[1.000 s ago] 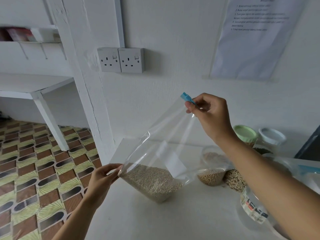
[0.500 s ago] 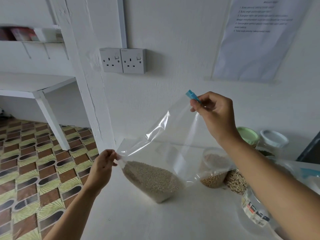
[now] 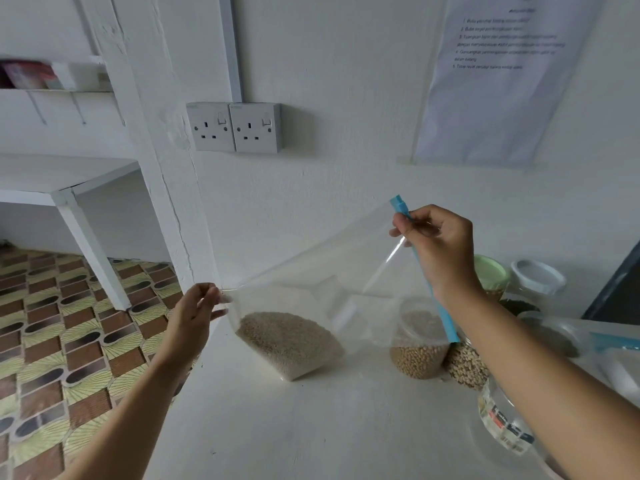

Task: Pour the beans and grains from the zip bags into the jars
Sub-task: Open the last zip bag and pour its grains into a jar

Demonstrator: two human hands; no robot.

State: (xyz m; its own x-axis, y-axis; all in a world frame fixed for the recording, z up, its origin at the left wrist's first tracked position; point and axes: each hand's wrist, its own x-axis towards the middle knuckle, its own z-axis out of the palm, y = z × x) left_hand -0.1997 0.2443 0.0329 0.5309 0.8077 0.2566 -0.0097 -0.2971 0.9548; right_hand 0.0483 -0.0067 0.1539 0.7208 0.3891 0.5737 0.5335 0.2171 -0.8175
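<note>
A clear zip bag [image 3: 311,282] with a blue zip strip hangs tilted over the white table, pale grain [image 3: 287,341] pooled in its low corner. My right hand [image 3: 440,247] pinches the upper corner by the blue strip. My left hand [image 3: 197,317] pinches the bag's left corner, lower down. Behind the bag stands a jar of tan beans [image 3: 419,348] with a jar of speckled beans [image 3: 467,365] beside it. A labelled clear jar [image 3: 505,424] sits under my right forearm.
Green-lidded jar [image 3: 491,275] and white-lidded jar [image 3: 536,278] stand by the wall at right. Another zip bag [image 3: 595,341] lies at the right edge. The white table [image 3: 294,427] ends at left over patterned floor [image 3: 52,341]. Sockets [image 3: 235,128] are on the wall.
My left hand has moved up from under the bag's bottom to pinch its left corner. The bag is stretched wider between both hands, and the grain has settled lower.
</note>
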